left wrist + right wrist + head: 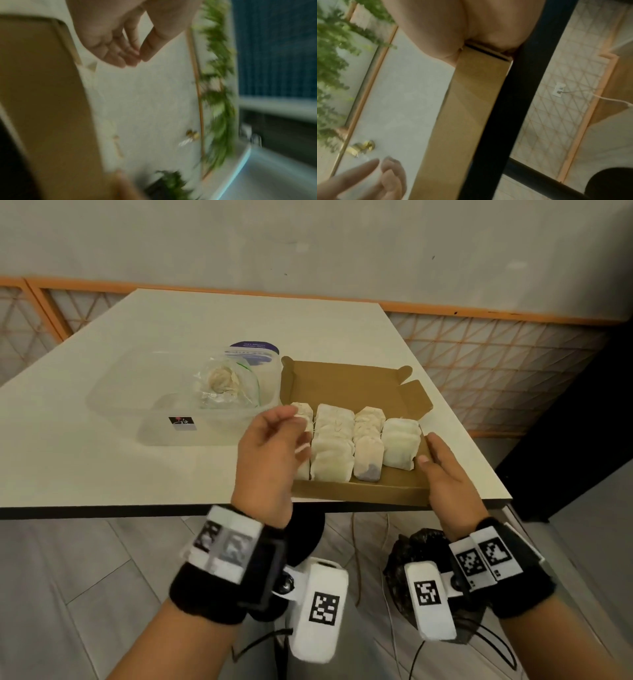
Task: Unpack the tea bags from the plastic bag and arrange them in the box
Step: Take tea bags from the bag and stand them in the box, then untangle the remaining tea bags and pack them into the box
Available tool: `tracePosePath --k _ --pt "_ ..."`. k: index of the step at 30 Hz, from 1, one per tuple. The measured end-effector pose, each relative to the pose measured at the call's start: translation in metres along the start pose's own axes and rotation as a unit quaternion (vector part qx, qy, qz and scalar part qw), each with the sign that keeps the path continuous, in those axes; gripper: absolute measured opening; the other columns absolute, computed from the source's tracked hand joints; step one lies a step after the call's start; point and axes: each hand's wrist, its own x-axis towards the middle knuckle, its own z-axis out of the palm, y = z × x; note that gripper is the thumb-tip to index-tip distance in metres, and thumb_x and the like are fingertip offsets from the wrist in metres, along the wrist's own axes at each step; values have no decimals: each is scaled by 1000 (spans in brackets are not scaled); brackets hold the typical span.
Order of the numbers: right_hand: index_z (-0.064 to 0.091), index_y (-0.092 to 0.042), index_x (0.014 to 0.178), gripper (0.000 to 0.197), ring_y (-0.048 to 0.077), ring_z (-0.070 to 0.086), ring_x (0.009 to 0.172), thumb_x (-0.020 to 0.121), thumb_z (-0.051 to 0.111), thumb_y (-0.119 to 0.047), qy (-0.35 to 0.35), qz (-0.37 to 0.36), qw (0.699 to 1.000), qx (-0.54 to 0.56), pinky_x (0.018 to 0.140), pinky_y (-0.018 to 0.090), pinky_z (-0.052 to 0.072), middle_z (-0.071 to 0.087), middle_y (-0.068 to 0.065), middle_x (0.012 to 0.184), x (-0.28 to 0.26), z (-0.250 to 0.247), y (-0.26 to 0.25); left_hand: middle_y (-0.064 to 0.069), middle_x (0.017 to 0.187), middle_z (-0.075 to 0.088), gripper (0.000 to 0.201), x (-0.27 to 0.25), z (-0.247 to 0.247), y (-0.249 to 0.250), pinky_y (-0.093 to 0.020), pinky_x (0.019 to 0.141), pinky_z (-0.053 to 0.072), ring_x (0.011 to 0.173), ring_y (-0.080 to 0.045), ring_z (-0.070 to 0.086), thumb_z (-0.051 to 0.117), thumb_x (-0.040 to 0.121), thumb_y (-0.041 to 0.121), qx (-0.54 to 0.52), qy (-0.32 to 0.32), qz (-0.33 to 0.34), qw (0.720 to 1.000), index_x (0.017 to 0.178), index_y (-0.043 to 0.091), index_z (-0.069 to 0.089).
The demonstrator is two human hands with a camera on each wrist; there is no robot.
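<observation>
A: The left hand hovers over the 9 o'clock side of the cardboard box, fingers loosely curled toward the thumb. It seems to hold nothing, though a white string shows just beside it. The right hand rests against the box's 3 o'clock wall, fingers fairly straight, steadying it.

B: And the tea bags?

A: 4 rows lie overlapped inside the box. A few more sit in the clear plastic bag, which lies in a translucent tub at 10 o'clock from the box.

B: How will they handle?

A: Light, soft and easily torn, I'd judge. Pinch each by the paper's top edge, not the string, which may tangle. The plastic bag is limp and slippery; hold its mouth open with 1 hand.
</observation>
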Motion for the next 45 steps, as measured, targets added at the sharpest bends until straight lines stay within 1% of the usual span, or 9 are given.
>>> tracePosePath --k 4,10,16,21,25,35,39,42,45 --pt "33 -25 143 48 10 33 135 97 40 -17 19 3 998 64 117 39 22 36 -9 147 6 -1 8 -16 119 62 24 5 3 10 -39 90 50 111 -32 60 52 94 24 -76 -140 -282 946 111 8 56" --pt "39 -26 140 46 10 38 131 96 41 -16 22 1 994 104 115 39 26 43 -14 137 6 -2 11 -28 140 42 34 15 13 11 -46 108 37 131 -43 40 48 96 27 -95 -106 -290 946 121 3 49" --pt "38 -28 140 50 10 39 132 91 45 -19 18 -14 992 126 115 41 26 43 -14 139 9 -4 19 -10 131 55 27 8 1 23 -40 91 53 113 -37 60 50 95 18 -111 -103 -193 969 120 7 54" --pt "40 -28 139 49 9 40 130 92 45 -15 8 -11 989 145 115 40 27 46 -16 134 11 -4 18 2 120 62 18 4 -28 20 -32 94 47 118 -17 56 53 94 20 -58 19 -95 994 109 17 62" --pt "43 -28 138 59 9 41 130 80 49 -26 -7 -1 988 154 114 40 28 47 -16 138 15 -9 20 -1 132 55 34 7 -30 11 -32 90 42 124 -17 48 44 97 26 -60 0 -152 987 127 16 56" --pt "34 -14 143 50 16 40 132 94 38 -6 -33 29 979 200 114 39 29 41 -1 146 20 -13 11 -2 141 49 50 12 -26 9 -32 98 40 128 -17 47 35 100 36 -38 -74 -177 981 141 8 41" --pt "42 -24 139 61 14 43 130 79 50 -26 -7 15 987 162 113 43 29 47 -9 141 26 -13 22 3 122 62 18 6 -30 23 -30 95 44 115 -13 57 53 95 19 89 -26 -2 996 110 23 63" --pt "43 -25 138 61 14 44 130 77 50 -27 -7 15 986 164 113 45 29 48 -10 140 27 -12 23 -1 104 68 16 16 -39 54 -17 80 44 99 -12 62 59 90 8 178 3 163 970 86 24 64" --pt "43 -25 138 54 16 43 130 85 51 -21 -26 13 991 133 112 45 29 48 -8 140 23 -12 17 -4 96 68 15 43 -51 84 -9 62 44 88 -13 62 56 91 11 286 14 181 941 83 22 62"
